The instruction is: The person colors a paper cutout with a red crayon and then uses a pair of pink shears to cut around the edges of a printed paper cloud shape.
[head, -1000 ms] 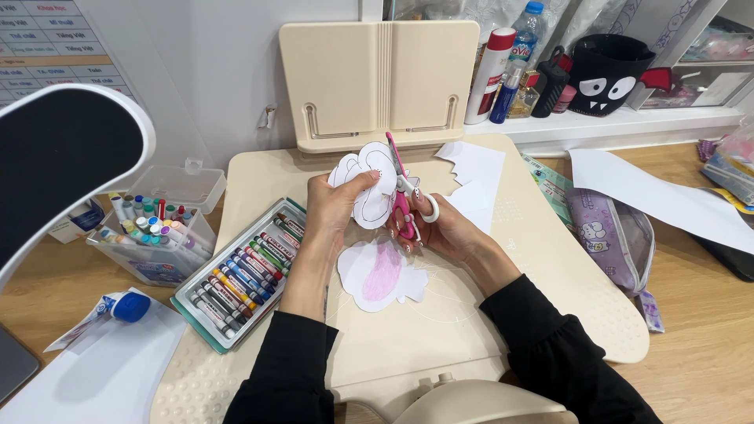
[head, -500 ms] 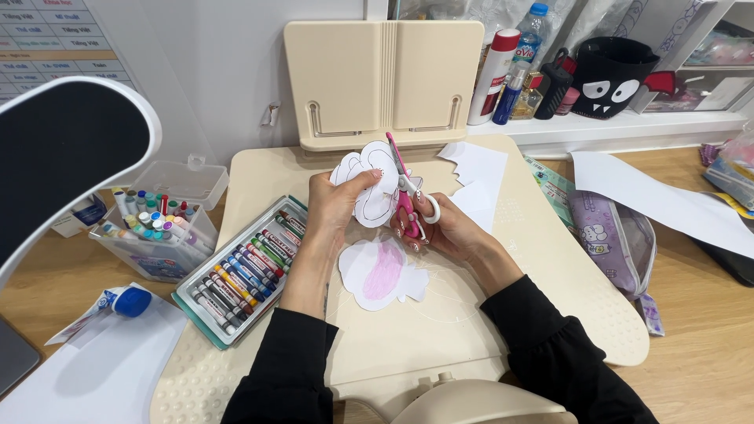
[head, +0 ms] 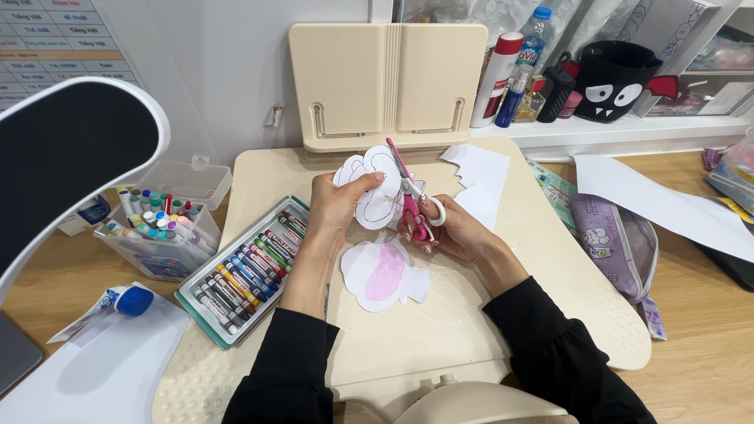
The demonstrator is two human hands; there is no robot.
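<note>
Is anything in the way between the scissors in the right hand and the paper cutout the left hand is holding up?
Nothing visible. The scissors in the right hand already meet the cutout, which the left hand holds above the board. The pink-coloured cutout lies below, clear of the blades.

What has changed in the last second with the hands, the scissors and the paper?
Very little. The left hand still holds up the white scalloped paper cutout, and the right hand still works the pink-handled scissors along its edge; no clear shift shows. Nothing was picked up or let go. The pink-coloured paper cutout on the cream desk board and the tray of crayons stayed put.
</note>
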